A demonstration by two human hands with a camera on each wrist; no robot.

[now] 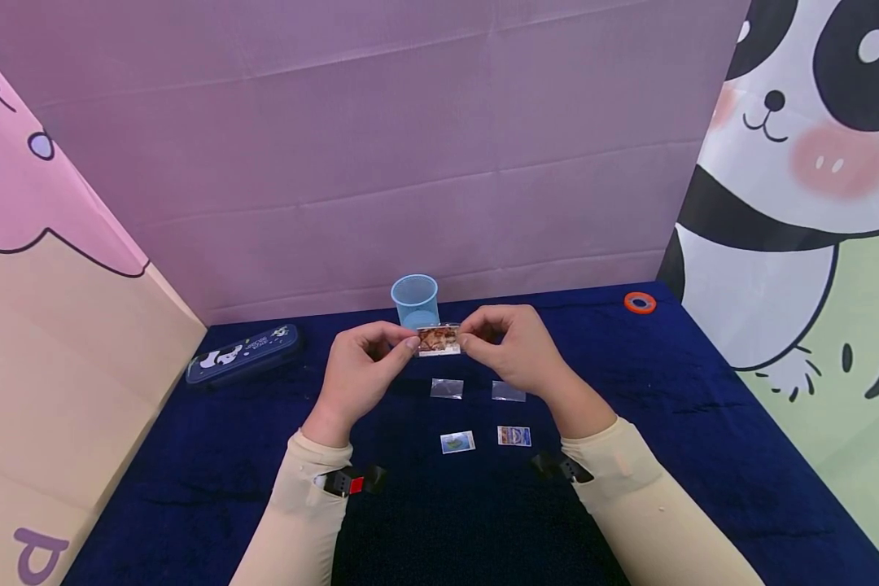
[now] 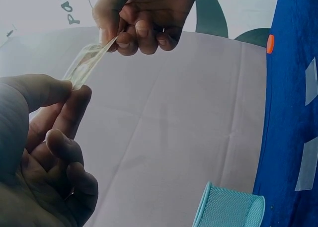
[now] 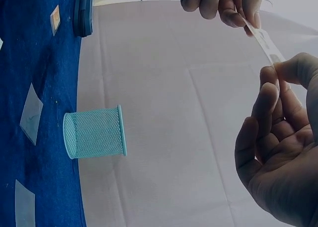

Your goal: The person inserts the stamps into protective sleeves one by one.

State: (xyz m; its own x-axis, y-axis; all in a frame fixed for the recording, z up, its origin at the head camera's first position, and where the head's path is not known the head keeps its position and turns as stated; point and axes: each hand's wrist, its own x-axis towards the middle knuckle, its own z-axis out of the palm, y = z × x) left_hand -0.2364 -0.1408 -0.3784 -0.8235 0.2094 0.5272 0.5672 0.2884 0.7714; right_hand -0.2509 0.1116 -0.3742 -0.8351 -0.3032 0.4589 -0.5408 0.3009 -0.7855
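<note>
A small picture card (image 1: 439, 340), which looks to be in a clear sleeve, is held up above the table between both hands. The left hand (image 1: 361, 368) pinches its left end between thumb and fingers; the right hand (image 1: 516, 346) pinches the right end. From the left wrist view the thin sleeve (image 2: 87, 65) is seen nearly edge-on. Below the hands, two clear sleeves (image 1: 447, 388) (image 1: 509, 391) lie side by side on the cloth. Nearer the person are two picture cards, one greenish-blue (image 1: 457, 442) and one striped with blue and orange (image 1: 514, 436).
A light blue mesh cup (image 1: 415, 301) stands behind the hands at the cloth's back edge. The dark blue pencil case (image 1: 243, 355) lies at the back left, an orange ring-shaped roll (image 1: 640, 303) at the back right. Printed curtains stand around the blue table (image 1: 190, 488).
</note>
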